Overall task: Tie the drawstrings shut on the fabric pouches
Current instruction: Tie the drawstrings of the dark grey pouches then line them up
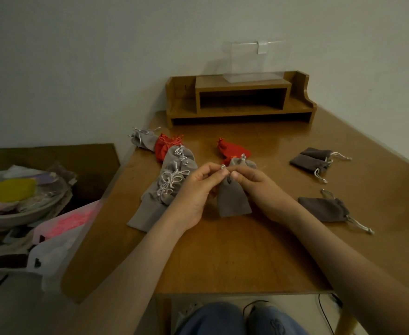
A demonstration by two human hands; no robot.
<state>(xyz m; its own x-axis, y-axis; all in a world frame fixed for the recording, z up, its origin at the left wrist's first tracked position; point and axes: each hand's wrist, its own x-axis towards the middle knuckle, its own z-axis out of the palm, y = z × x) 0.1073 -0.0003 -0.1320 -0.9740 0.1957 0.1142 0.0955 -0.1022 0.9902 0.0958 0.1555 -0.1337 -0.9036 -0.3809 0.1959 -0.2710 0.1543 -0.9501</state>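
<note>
Far left, 9 o'clock off the table (222, 257): a bowl (29, 211) of blurred clutter with something yellow (12, 189) on top, and a pink item (70, 221) under it. All of it is too soft to identify, and the frame edge cuts it off.

Table's left edge, 10 to 11 o'clock of the hands: a row of light grey pouches (172, 180), overlapping, with white cords knotted on top. I can't count them, since each one hides part of the next. At the row's far end a red pouch (164, 146) lies against it, then one more pale pouch (143, 139) at the table's corner.

Left hand (196, 189): thumb and forefinger are pinched on a drawstring tip (222, 167), the silver end just showing. The rest of that cord is hidden behind the fingers.

The held pouch (232, 199) sits mid-table between the two hands, bottom edge on or just above the wood — can't tell which. Its mouth is covered by fingers, so whether a knot is there is unreadable.

Right hand (259, 187): fingers and thumb are clamped on the held pouch's neck. I can't tell whether a cord is in that pinch too.

12 o'clock, just behind the fingertips: a second red pouch (232, 148) and another grey one (245, 163), both partly blocked by the hands. Further back is a wooden shelf unit (242, 100) with a clear plastic box (254, 61) on top, hard to see against the wall.

2 o'clock: a pair of dark pouches (312, 159), touching, cords loose. 3 o'clock: a lone dark pouch (324, 209), cords trailing.

6 o'clock: knees (222, 317) in jeans, cropped.
</note>
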